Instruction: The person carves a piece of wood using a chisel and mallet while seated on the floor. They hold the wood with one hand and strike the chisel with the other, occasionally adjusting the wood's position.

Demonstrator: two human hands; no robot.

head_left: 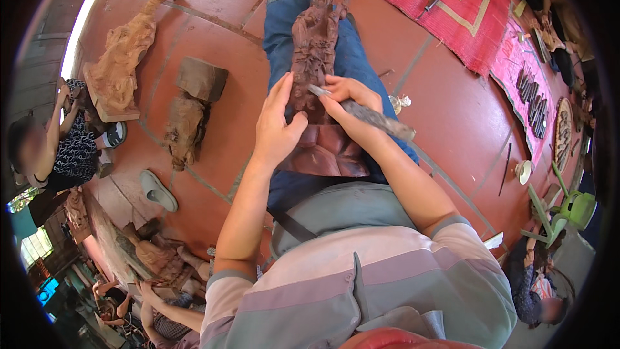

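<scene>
A dark brown wooden figure carving (313, 42) lies along my lap, its head pointing away from me. Against its lower left side rests my left hand (279, 119), fingers stretched out and thumb apart. My right hand (352, 98) is closed around a carving tool (381, 119) with a mottled grey handle that runs back over the wrist. The tool's pale tip pokes out past the fingers, over the lower part of the carving; whether it touches the wood is unclear. A reddish-brown patchwork pad (326, 150) covers my lap just below the carving.
On the tiled floor to the left lie a lighter wooden carving (126, 55), a wood block (200, 79), a rough carved piece (184, 130) and a green slipper (158, 190). Several dark tools (533, 103) rest on pink cloth, right, near a green chair (577, 208). People sit around the edges.
</scene>
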